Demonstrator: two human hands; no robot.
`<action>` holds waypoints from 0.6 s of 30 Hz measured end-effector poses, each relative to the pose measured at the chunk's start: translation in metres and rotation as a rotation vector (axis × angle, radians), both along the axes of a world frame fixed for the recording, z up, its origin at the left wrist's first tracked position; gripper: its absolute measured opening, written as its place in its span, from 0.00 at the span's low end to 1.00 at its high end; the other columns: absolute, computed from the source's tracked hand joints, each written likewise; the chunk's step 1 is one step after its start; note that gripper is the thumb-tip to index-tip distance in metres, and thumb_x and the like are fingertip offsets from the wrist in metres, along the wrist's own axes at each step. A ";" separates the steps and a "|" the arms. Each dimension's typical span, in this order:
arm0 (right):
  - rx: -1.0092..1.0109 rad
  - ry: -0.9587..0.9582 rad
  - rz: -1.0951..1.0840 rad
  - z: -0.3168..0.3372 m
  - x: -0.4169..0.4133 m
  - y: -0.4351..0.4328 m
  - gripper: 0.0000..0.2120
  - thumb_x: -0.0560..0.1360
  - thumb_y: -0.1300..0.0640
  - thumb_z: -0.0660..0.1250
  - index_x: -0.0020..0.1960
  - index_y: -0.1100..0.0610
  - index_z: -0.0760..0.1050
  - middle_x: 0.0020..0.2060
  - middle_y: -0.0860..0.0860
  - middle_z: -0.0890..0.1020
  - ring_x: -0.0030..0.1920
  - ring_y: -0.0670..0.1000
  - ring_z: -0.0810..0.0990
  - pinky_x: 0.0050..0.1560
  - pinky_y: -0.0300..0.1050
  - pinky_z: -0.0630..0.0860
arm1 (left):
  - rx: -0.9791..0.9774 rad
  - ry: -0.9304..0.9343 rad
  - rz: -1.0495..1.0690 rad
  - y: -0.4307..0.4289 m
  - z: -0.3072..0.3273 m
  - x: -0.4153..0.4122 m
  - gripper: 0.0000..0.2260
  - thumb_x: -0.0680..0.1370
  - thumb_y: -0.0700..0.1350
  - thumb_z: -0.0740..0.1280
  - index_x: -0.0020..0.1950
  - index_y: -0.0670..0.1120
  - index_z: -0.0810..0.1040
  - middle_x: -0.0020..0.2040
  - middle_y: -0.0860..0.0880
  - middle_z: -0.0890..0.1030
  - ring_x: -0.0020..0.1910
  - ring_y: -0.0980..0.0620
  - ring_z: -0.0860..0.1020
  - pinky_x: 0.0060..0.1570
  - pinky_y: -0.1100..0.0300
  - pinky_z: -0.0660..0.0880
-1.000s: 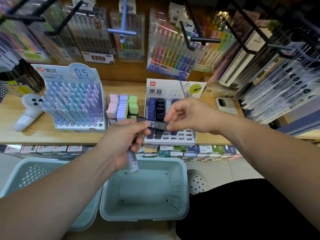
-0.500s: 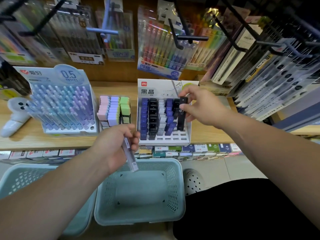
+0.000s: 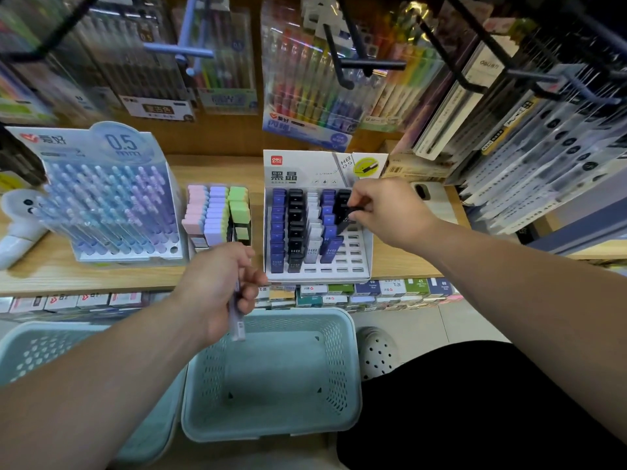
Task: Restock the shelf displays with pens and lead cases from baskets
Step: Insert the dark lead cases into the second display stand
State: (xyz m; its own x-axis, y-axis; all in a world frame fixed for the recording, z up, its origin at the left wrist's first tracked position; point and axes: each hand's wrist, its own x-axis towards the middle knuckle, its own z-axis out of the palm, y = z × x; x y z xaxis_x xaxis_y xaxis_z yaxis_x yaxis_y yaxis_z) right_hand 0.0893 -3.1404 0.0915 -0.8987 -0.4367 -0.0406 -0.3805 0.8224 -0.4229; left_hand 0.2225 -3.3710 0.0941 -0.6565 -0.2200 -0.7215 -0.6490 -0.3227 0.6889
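A white lead-case display (image 3: 364,245) stands on the wooden shelf, with rows of blue, black and white cases in its slots. My right hand (image 3: 386,212) pinches a black lead case (image 3: 346,220) and holds it tilted into a slot in the display's right-hand column. Below the shelf edge, my left hand (image 3: 217,286) grips a pale lilac lead case (image 3: 236,320) that points down over the teal basket (image 3: 271,432). That basket looks empty inside.
A 0.5 mm pen display (image 3: 112,205) and pastel erasers (image 3: 217,215) stand left of the lead display. A second teal basket (image 3: 37,347) sits at lower left. Hanging pen packs and black hooks (image 3: 369,64) jut out overhead. A phone (image 3: 436,198) lies right.
My right hand took the black lead case from my left hand, carried it up to the display and lowered it into a right-hand slot. My left hand dropped slightly with the lilac case.
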 end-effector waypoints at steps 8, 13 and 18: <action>0.120 0.010 0.043 0.004 -0.006 -0.001 0.04 0.75 0.59 0.74 0.49 0.54 0.81 0.45 0.51 0.83 0.50 0.55 0.79 0.52 0.49 0.77 | 0.095 0.089 0.104 -0.002 -0.004 -0.002 0.10 0.80 0.30 0.56 0.58 0.36 0.73 0.50 0.34 0.84 0.37 0.45 0.79 0.38 0.52 0.75; 0.058 0.019 0.053 0.003 -0.004 -0.003 0.05 0.74 0.60 0.75 0.49 0.55 0.83 0.43 0.48 0.82 0.49 0.54 0.80 0.52 0.48 0.77 | 0.217 0.125 0.056 -0.004 0.002 -0.001 0.09 0.86 0.45 0.56 0.56 0.42 0.72 0.44 0.38 0.85 0.36 0.41 0.84 0.32 0.47 0.81; 0.122 0.020 0.091 -0.004 -0.002 -0.005 0.05 0.74 0.59 0.74 0.50 0.55 0.83 0.48 0.52 0.84 0.48 0.53 0.80 0.52 0.47 0.78 | 0.152 0.054 -0.012 -0.006 0.000 0.002 0.17 0.85 0.58 0.53 0.48 0.46 0.70 0.28 0.48 0.65 0.21 0.52 0.60 0.20 0.63 0.59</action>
